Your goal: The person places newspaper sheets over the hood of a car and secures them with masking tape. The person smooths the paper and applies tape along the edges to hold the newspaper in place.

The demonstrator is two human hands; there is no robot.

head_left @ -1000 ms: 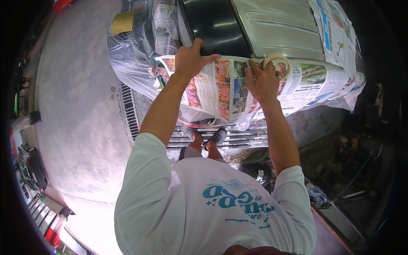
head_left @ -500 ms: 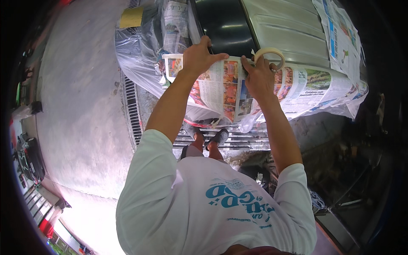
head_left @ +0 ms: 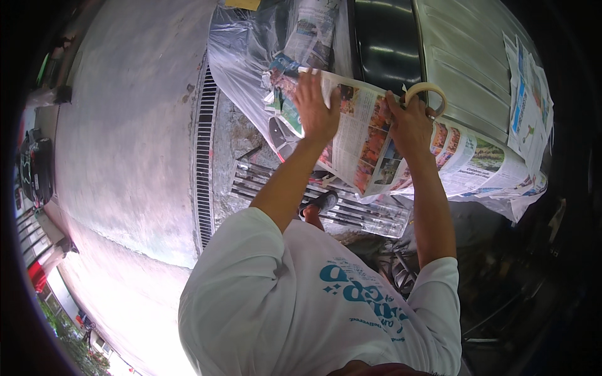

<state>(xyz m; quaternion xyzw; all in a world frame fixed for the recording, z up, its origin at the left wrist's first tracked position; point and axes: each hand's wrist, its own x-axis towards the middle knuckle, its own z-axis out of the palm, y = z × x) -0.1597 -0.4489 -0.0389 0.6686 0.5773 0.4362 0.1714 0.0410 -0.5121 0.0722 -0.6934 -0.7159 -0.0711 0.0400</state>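
Note:
A printed newspaper sheet (head_left: 370, 147) hangs along the near edge of a glossy black panel (head_left: 387, 50) and a silver ribbed metal panel (head_left: 461, 72). My left hand (head_left: 318, 111) lies on the sheet's left end, fingers stretched and thumb apart. Farther right, my right hand (head_left: 411, 128) touches the sheet's upper edge with thumb and index finger. A cream roll of masking tape (head_left: 443, 99) is held in that same hand, standing up beyond its fingers. The fingers inside the roll are partly hidden.
Clear plastic sheeting (head_left: 241, 56) drapes the left side, with more newspaper (head_left: 313, 28) on it. Other sheets (head_left: 530, 109) cover the right end. By my feet is a slatted metal platform (head_left: 370, 216). A drain grate (head_left: 205, 131) crosses the concrete floor; a dark car (head_left: 41, 166) stands far left.
My view has turned, shifting the panels rightward. My left hand has gone from the sheet's upper edge to lying flat on its left end. The right hand still has the tape roll.

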